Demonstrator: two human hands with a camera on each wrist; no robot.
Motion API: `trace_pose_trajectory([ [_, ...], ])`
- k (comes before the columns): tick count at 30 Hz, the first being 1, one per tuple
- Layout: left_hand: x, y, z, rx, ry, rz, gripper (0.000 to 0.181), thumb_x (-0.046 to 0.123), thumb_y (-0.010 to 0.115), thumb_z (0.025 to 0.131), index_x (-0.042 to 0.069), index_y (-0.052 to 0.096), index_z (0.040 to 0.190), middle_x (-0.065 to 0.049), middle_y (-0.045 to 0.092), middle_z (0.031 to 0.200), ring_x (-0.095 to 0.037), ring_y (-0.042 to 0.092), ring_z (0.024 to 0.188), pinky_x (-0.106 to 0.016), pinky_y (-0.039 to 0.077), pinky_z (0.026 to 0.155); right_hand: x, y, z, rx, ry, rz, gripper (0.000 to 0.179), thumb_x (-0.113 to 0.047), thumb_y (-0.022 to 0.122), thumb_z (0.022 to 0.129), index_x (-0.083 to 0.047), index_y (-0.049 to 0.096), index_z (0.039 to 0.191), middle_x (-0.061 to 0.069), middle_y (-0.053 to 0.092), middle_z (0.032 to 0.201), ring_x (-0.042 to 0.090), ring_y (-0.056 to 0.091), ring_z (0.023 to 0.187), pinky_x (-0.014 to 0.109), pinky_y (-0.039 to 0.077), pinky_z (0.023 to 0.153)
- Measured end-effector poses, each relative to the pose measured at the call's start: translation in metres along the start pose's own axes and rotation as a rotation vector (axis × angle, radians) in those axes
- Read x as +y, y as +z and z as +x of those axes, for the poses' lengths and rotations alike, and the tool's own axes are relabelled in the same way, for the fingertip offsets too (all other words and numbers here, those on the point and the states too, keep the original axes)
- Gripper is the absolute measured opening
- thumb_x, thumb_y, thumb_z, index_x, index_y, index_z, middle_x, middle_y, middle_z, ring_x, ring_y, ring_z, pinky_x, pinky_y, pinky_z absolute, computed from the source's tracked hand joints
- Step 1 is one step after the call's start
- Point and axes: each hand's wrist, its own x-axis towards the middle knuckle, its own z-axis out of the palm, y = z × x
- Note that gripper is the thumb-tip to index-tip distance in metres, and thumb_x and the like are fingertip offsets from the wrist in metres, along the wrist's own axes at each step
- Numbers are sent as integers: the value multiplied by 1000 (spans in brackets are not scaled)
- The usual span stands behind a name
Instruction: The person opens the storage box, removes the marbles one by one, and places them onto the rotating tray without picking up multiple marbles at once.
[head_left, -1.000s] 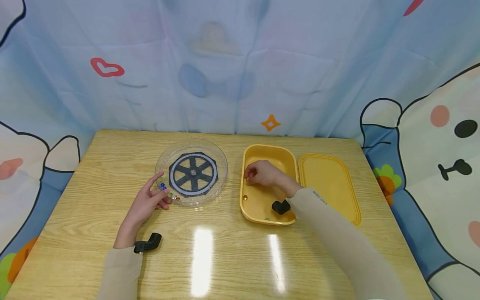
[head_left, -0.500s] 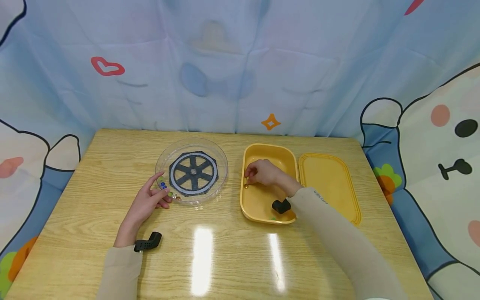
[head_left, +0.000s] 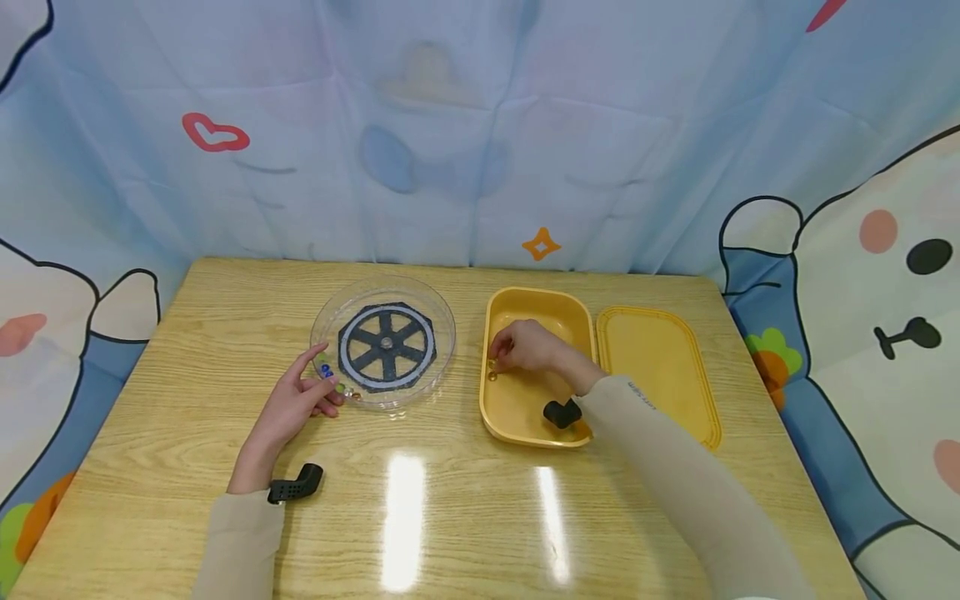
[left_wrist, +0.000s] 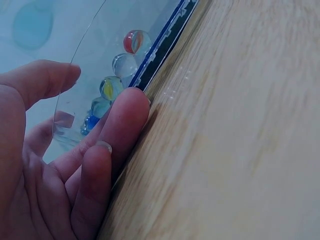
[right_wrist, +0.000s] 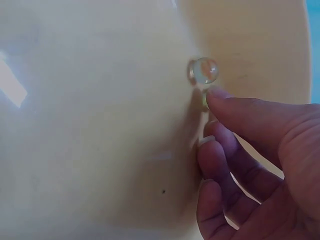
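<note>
My left hand [head_left: 296, 400] touches the near-left wall of a clear round dish [head_left: 448, 354], fingers spread along it. Several glass marbles [left_wrist: 111, 88] lie inside against that wall, seen through the plastic in the left wrist view. My right hand [head_left: 525, 346] reaches into a yellow tray [head_left: 510, 429] by its left wall. A greenish marble [right_wrist: 205, 98], mostly hidden, sits at the tips of the thumb and fingers, which seem to pinch it. Beside the thumb tip rests a clear marble with an orange swirl [right_wrist: 205, 70].
A yellow lid [head_left: 660, 375] lies just right of the tray. Under the dish's floor shows a dark wheel-shaped pattern [head_left: 387, 343]. A printed curtain [head_left: 465, 167] hangs behind the wooden table [head_left: 345, 533]. Each wrist wears a black camera [head_left: 562, 414].
The brownish marble has rolled along the tray's left wall up to the right fingers. A green marble near the tray's front rolled right and is now out of sight. Both hands stay nearly still.
</note>
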Motion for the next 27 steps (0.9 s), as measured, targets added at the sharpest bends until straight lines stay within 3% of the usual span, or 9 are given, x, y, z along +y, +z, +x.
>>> trace_pose_trajectory([
  [12,0,0,0,1,-6,10,68,16,58,103,17,22,160,-19,71,85,-21,69,64,-31,56,67,0,-5,-5,40,-5,12,5,-10,76,87,-10,76,92,-2,69,83,14,60,74,30,49,71],
  [27,1,0,-1,-1,-14,-3,68,15,58,103,17,22,160,-19,71,85,-21,69,64,-32,57,67,-28,-24,-17,170,-90,128,16,-15,75,91,-6,75,103,0,71,93,18,60,75,33,48,69],
])
